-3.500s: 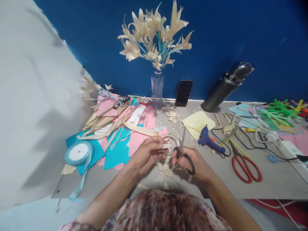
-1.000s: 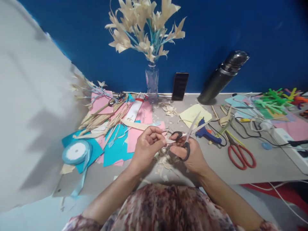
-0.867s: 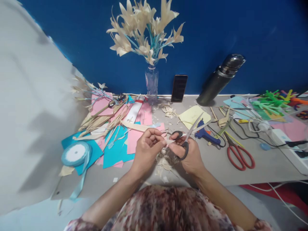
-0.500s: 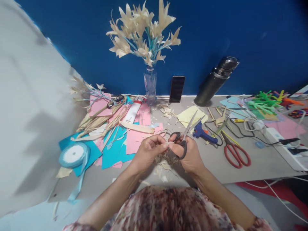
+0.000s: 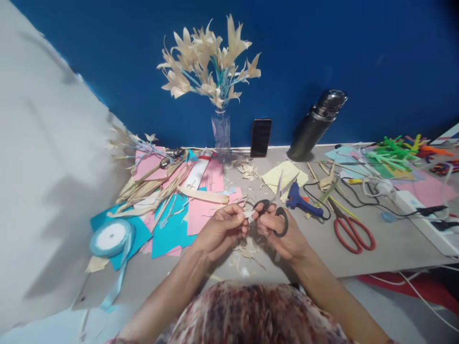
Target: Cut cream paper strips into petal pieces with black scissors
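Black-handled scissors [image 5: 275, 217] gripped in right hand [image 5: 283, 234], left hand [image 5: 220, 229] pinching pale strip [image 5: 248, 215]

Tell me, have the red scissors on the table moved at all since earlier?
No. The red scissors lie just right of the blue glue gun, the same as before.

The black-handled scissors [image 5: 276, 220] have silver blades, and the strip [image 5: 247, 216] is pale cream, like the paper flowers [image 5: 208, 62] (their stems are light blue). The pink sheet [image 5: 201, 215] adjoins the turquoise sheet [image 5: 168, 229]. The worktop [image 5: 394, 248] is grey, the glue gun [image 5: 299, 203] blue, the red-handled scissors [image 5: 353, 234] bright, the wall [image 5: 358, 57] deep blue and the garment [image 5: 251, 310] mottled purple-brown.
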Available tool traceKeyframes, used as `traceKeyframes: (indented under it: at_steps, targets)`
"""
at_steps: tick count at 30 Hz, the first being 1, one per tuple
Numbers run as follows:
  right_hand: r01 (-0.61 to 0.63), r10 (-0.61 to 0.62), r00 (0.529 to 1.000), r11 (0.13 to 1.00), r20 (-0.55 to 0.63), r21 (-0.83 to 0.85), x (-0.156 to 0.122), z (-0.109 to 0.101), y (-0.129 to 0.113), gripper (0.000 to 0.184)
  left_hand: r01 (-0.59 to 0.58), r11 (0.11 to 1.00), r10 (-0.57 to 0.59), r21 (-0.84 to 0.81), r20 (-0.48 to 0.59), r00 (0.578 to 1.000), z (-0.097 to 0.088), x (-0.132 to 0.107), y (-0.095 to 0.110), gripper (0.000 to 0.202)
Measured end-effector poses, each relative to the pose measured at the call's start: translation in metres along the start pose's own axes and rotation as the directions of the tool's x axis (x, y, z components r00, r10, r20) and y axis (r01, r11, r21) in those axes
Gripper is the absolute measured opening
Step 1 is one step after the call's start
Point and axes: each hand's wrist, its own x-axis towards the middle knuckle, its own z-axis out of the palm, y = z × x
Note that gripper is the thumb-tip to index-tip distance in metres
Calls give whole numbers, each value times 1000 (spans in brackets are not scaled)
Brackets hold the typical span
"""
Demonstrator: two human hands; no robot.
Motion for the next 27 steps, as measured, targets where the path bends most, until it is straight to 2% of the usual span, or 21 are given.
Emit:
traceKeyframes:
  at_steps: [6,12,15,17,20,23,27]
  targets:
    - [117,-126,990,983,-60,-140,3,5,4,25,-37,997,43,73,-82,996,9,6,-4,20]
    - [91,-94,995,991,-24,-99,9,3,3,26,38,999,-39,-25,-20,999,14,11,-8,23]
    - [106,-131,988,960,-80,-261,9,-8,-5,26,22,1000,-23,-15,-97,995,12,14,-1,24]
    - [85,-139,986,897,-94,-435,10,-16,-15,21,8,998,2,60,-159,987,8,20,8,25]
    - [61,-142,984,840,-111,-540,17,-22,-34,20,-18,967,76,253,-224,972,0,40,26,28]
    - [107,-221,966,813,-134,-572,31,-23,-49,22,-19,859,186,512,-277,943,-8,74,44,28]
    - [135,-281,947,783,-152,-608,48,-31,-49,22,-1,778,266,628,-329,906,-13,124,57,22]
